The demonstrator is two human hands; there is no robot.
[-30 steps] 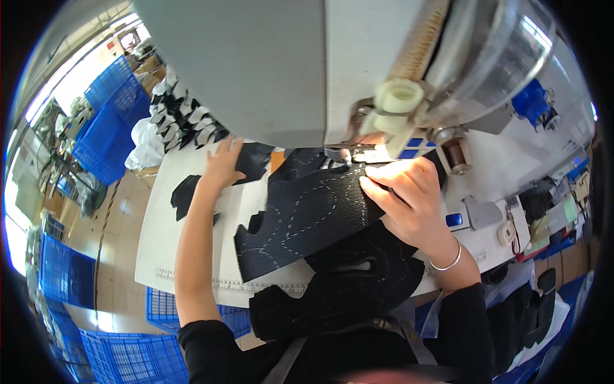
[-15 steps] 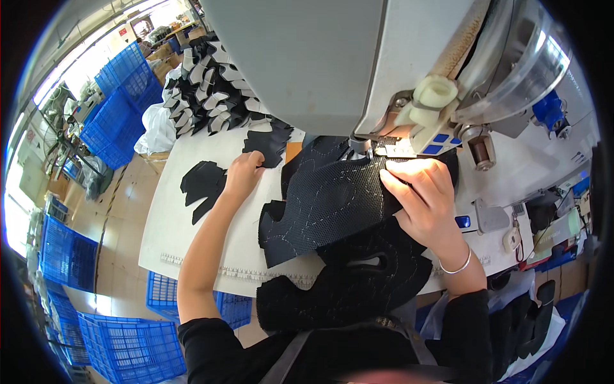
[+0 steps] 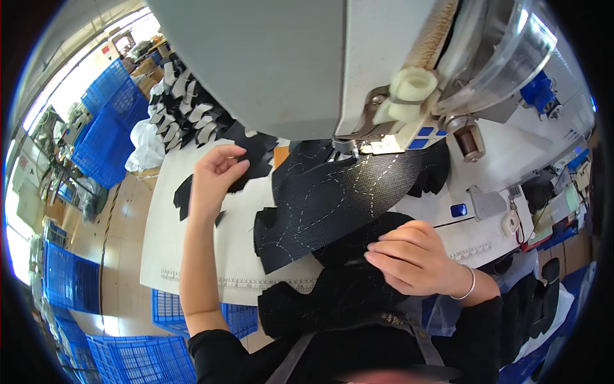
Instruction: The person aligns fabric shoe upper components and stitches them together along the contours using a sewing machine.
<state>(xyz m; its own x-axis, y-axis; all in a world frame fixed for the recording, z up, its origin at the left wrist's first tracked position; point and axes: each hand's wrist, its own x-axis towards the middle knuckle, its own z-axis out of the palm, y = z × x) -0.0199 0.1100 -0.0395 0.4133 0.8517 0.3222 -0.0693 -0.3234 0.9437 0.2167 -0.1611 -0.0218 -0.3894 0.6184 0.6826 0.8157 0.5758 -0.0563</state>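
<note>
Head: mesh panel [image 3: 332,200] between left hand [image 3: 219,171] and right hand [image 3: 409,257]. Left half-open, loose; right curled over black panel [image 3: 329,291] (can't tell grip).

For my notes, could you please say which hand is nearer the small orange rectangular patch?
Left. The left hand is left of the patch; the right hand is farther off, to its lower right.

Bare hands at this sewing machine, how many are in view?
2: the left hand beside dark cut pieces, the right hand over the lower black fabric piece. No others show.
</note>
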